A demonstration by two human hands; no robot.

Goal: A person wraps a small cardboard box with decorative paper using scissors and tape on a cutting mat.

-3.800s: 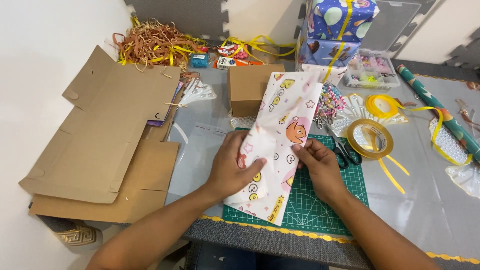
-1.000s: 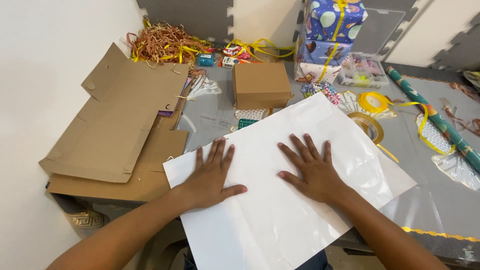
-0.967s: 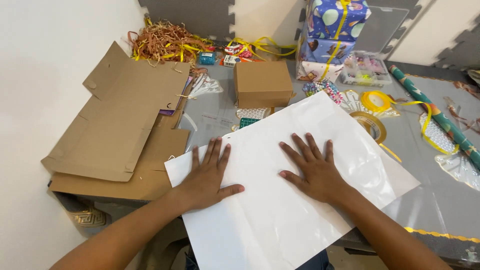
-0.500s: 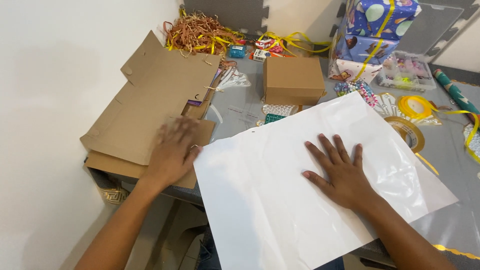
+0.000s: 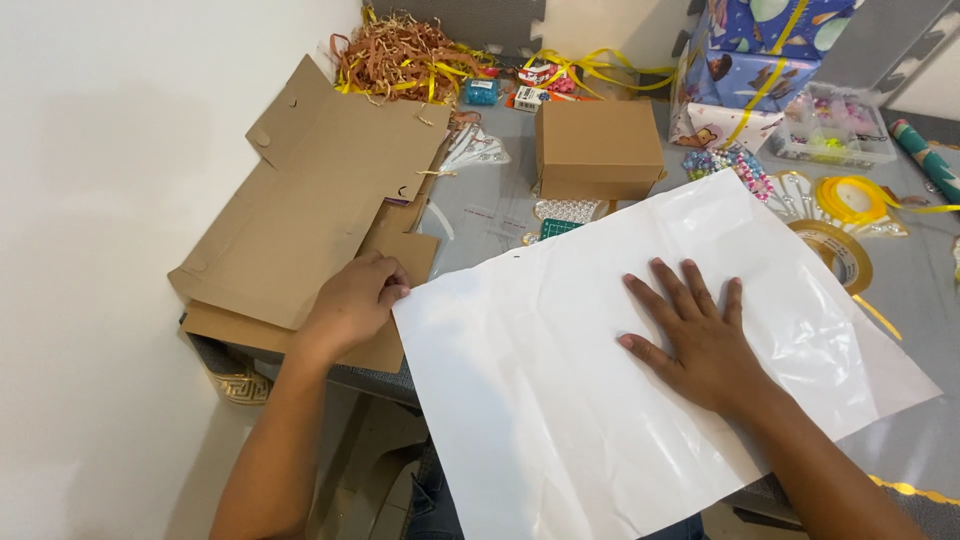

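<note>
White sheet of paper (image 5: 620, 380) lies spread across the table (image 5: 900, 290), overhanging its near edge. The right hand (image 5: 700, 335) presses flat on it, fingers splayed. The left hand (image 5: 352, 305) rests curled on the flattened cardboard (image 5: 300, 210) at the sheet's left corner, gripping nothing visibly.

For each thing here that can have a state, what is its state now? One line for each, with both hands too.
White paper sheet: unfolded, lying flat, creased, near edge overhanging the table.
Right hand: open, palm down, pressing on the sheet.
Left hand: curled at the sheet's left corner, over the flat cardboard.
Flat cardboard: unfolded, stacked in layers.
Small brown box: closed, upright.
Tape roll: lying flat, partly under the sheet.
</note>
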